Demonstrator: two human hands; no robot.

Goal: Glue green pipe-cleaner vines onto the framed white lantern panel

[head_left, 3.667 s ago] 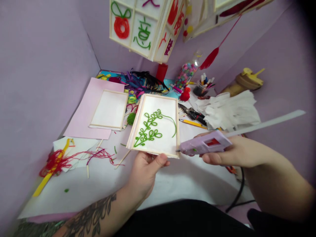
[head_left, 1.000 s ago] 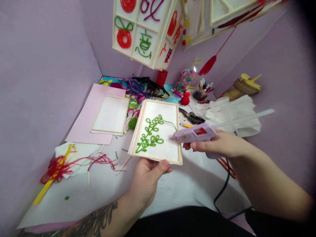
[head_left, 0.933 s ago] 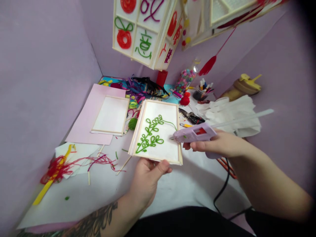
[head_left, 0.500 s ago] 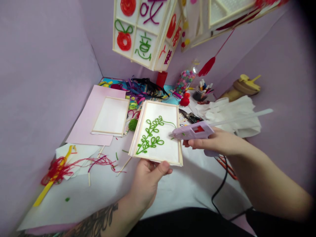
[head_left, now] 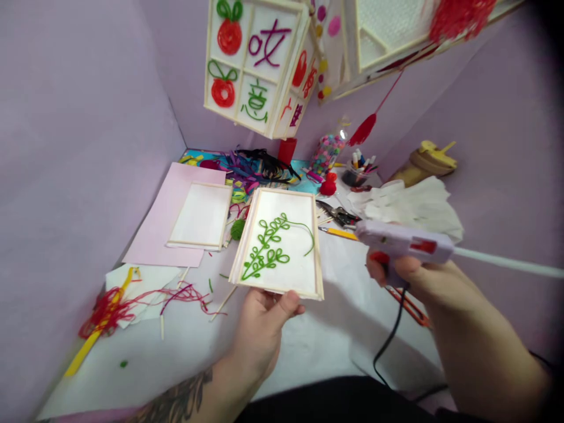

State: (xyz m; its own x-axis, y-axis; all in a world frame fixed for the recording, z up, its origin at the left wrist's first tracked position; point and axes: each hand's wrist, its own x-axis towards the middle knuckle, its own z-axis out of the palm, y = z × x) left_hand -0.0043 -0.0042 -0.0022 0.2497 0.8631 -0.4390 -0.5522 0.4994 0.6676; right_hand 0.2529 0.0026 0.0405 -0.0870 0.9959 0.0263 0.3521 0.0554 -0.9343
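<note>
Pinching with the left hand (head_left: 263, 320) the near edge of the framed panel (head_left: 286, 258), thumb on top. Clenching the right hand (head_left: 412, 277) around the glue gun (head_left: 403, 242) at 3 o'clock of the panel, nozzle aiming toward 9 o'clock, apart from it. Working above the table (head_left: 198, 346), with a blank frame (head_left: 200, 214) at 10 o'clock.

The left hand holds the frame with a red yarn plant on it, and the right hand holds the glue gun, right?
Not quite. The yarn plant is green, not red, as the head view shows. The left hand does hold the frame by its near edge, and the right hand holds the glue gun.
</note>
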